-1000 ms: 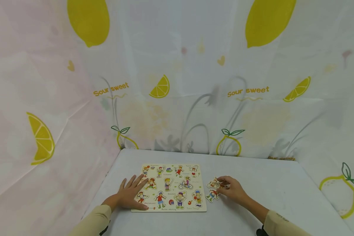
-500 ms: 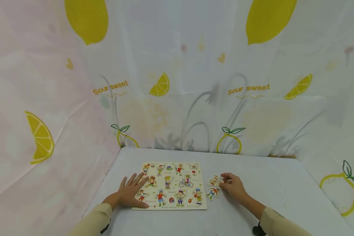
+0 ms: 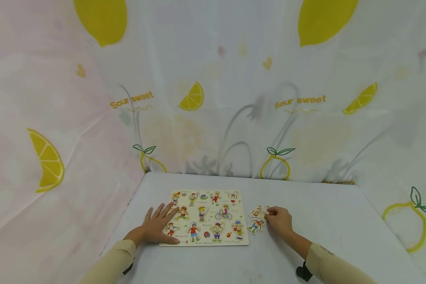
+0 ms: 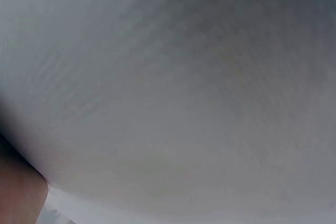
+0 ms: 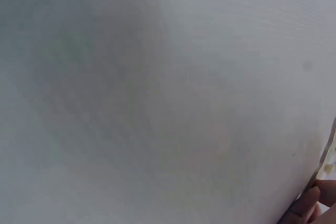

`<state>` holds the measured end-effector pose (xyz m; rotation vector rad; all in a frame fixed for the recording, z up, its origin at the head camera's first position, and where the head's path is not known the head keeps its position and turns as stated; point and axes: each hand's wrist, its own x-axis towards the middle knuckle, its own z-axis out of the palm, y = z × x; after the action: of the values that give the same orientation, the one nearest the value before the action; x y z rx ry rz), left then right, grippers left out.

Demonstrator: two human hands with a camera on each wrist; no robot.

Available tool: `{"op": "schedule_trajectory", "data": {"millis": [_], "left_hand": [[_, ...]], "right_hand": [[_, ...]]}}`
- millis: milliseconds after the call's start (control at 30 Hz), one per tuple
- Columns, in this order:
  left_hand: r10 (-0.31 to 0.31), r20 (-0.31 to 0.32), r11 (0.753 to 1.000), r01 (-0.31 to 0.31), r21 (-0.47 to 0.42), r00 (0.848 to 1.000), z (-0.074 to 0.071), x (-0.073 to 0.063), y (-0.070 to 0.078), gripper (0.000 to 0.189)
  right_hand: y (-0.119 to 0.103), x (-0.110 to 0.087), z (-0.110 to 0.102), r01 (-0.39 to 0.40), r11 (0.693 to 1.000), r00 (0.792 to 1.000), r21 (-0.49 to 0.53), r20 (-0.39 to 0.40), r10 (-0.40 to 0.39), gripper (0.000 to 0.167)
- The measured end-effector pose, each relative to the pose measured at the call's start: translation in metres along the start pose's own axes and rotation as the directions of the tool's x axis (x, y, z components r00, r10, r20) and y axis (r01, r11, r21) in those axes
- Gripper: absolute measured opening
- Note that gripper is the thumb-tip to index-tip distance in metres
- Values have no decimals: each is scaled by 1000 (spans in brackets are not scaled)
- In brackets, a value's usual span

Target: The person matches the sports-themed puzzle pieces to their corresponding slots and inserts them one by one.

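Observation:
A pale wooden puzzle board [image 3: 207, 223] with sports figures lies on the white table. My left hand [image 3: 156, 227] rests on its left side, fingers straight and spread. To the right of the board lie a cyclist puzzle piece [image 3: 257, 213] and a puzzle piece in red and blue [image 3: 256, 226]. Beside them my right hand [image 3: 280, 223] pinches a small puzzle piece [image 3: 267, 212], mostly hidden by the fingers. In the right wrist view, its fingers [image 5: 307, 203] show at the lower right corner against a thin edge. The left wrist view holds mostly blurred white surface.
The white table [image 3: 326, 225] extends to the right of the board. A fabric backdrop [image 3: 213, 138] with printed lemons rises behind the table and on both sides.
The right hand has drawn slightly right, off the two loose pieces, with its fingertips closing on a small piece. The red and blue piece has turned a little. The left hand stays put.

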<state>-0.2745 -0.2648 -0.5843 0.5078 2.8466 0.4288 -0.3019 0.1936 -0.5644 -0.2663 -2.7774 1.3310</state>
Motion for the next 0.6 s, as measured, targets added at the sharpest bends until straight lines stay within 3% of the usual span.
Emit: {"op": "schedule_trajectory", "data": {"millis": [233,467,600], "left_hand": [[1,-20,1000,-1,-10,1000,-4,-3,1,120],[27,8,1000,-27,1,1000,-3,-3,2,117],[8,16,1000,-8,21,1000,-5,0,2,118]], "right_hand": [[-6,1,0,13,999,1000,-32,-15,-13,19],[2,1,-4,54,997,998,-47,17,-54,15],[-2,8,-13,106,994,994,-32,-7,-107,14]]}}
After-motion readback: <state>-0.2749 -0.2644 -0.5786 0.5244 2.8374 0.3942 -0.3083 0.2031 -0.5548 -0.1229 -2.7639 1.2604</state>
